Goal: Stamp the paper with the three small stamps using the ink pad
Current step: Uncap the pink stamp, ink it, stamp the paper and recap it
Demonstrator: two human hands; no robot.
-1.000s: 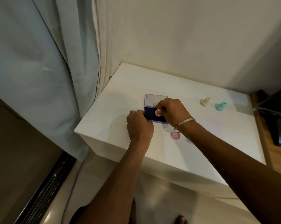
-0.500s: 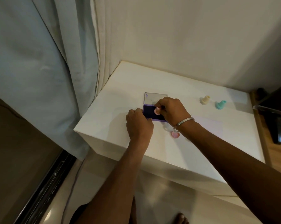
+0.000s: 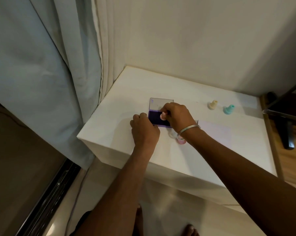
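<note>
Still inking: pink stamp (image 3: pixel 163 115) pinched in right hand (image 3: pixel 176 116), pressed onto ink pad (image 3: pixel 156 118), barely shifted since a second ago. Left hand (image 3: pixel 143 130) curled against pad's near-left edge, bracing. Paper (image 3: pixel 215 132) right of pad, unstamped.

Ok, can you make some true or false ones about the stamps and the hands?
1. The right hand holds the pink stamp on the ink pad. True.
2. The left hand is picking up the teal stamp. False: it rests at the ink pad's near corner; the teal stamp stands alone.
3. The ink pad's lid is closed. False: it is flipped open.
4. The cream stamp stands beside the teal stamp. True.
</note>
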